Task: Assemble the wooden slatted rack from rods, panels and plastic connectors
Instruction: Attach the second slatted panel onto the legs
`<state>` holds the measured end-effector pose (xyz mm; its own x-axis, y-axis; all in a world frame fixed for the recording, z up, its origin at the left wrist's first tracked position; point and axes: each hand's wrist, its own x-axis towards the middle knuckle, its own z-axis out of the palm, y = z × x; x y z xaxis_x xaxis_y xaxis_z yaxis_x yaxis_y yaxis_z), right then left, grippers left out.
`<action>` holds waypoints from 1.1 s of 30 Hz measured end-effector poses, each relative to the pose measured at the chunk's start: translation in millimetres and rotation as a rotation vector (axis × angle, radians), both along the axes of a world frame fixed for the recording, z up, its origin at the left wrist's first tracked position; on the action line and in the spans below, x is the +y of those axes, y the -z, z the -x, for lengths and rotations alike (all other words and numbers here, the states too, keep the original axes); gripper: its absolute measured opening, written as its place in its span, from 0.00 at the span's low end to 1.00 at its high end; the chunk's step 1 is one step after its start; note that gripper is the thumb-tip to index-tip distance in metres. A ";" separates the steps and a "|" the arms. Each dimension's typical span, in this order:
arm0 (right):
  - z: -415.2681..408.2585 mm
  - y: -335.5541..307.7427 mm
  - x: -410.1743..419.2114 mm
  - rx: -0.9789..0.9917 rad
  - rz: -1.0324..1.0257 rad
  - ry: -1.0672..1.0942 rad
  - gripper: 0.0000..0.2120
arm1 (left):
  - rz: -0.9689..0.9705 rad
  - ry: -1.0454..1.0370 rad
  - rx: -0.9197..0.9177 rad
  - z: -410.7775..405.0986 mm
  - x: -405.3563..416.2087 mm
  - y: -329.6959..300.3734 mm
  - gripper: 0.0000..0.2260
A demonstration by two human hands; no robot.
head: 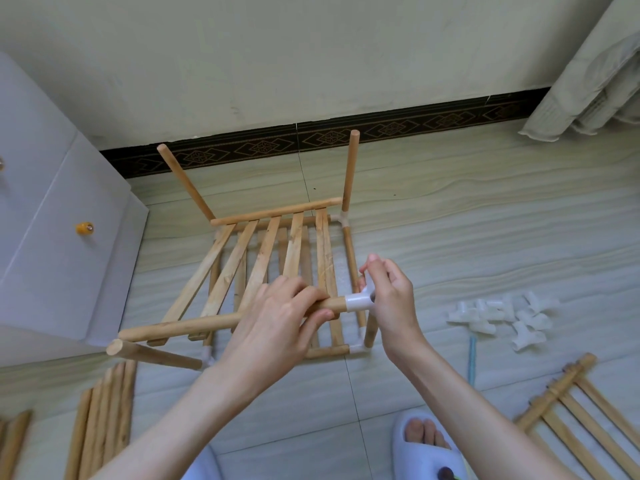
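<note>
left hand [277, 318] grips rod [180, 328]; right fingers [372, 271] pinch connector [360, 301]

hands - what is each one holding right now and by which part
Left hand grips the slatted panel's near rod close to its right end. Right hand pinches the white plastic connector fitted on that end.

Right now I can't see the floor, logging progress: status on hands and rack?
Left hand grips panel rod. Right hand pinches white connector onto rod end. Spare connectors beside. Nothing blocking.
</note>
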<state>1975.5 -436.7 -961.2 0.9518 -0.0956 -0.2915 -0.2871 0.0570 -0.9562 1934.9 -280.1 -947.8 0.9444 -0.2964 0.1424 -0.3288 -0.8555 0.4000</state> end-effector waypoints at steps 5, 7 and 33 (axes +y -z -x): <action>20.8 -1.6 -10.9 -0.109 0.070 -0.056 0.10 | -0.063 -0.001 -0.052 11.2 21.2 3.8 0.11; 33.1 5.1 -14.7 -0.146 0.145 -0.150 0.12 | -0.068 -0.034 -0.081 18.1 31.4 6.0 0.11; 23.4 -4.1 -22.6 -0.040 0.524 -0.307 0.15 | -0.157 -0.092 0.032 24.2 58.5 -7.7 0.20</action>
<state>1952.1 -459.4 -957.1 0.9679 0.0641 -0.2431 -0.1789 -0.5037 -0.8452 1910.7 -221.6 -940.1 0.9717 -0.2253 0.0706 -0.2360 -0.9340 0.2683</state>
